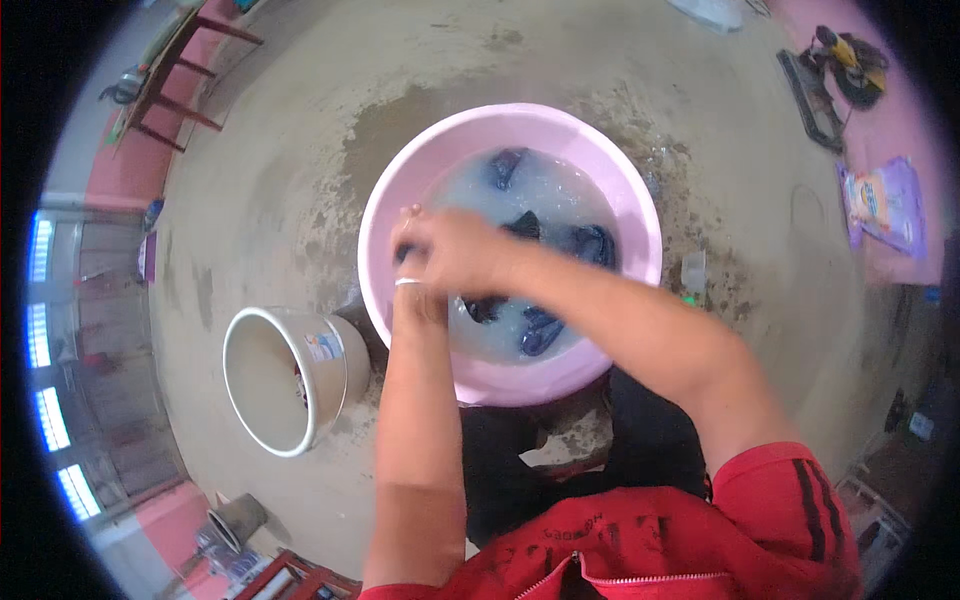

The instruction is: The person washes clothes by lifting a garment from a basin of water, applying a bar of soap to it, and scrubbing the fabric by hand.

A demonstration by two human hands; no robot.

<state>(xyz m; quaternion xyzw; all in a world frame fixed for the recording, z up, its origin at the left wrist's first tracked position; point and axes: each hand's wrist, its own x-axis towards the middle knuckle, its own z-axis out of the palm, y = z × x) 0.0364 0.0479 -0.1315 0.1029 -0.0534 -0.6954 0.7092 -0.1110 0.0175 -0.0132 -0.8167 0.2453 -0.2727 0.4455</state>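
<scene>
A wide pink basin (515, 390) stands before me, holding cloudy, sudsy water (565, 190). Several dark wet clothes (592, 245) lie partly sunk in it. Over the basin's left side my hands meet and overlap. My left hand (412, 262), with a white band at its wrist, has its fingers curled round something I cannot make out; a small dark patch shows there. My right hand (460, 245) reaches across onto it from the right, its fingers smeared by motion and partly hidden. A dark garment piece (482, 305) floats just below the right wrist.
A cream bucket (335, 375) stands tilted in view left of the basin, something dark inside. A purple packet (885, 205) lies by the pink wall at right. At upper left is a wooden table (165, 85). The concrete floor (265, 200) has wet patches around the basin.
</scene>
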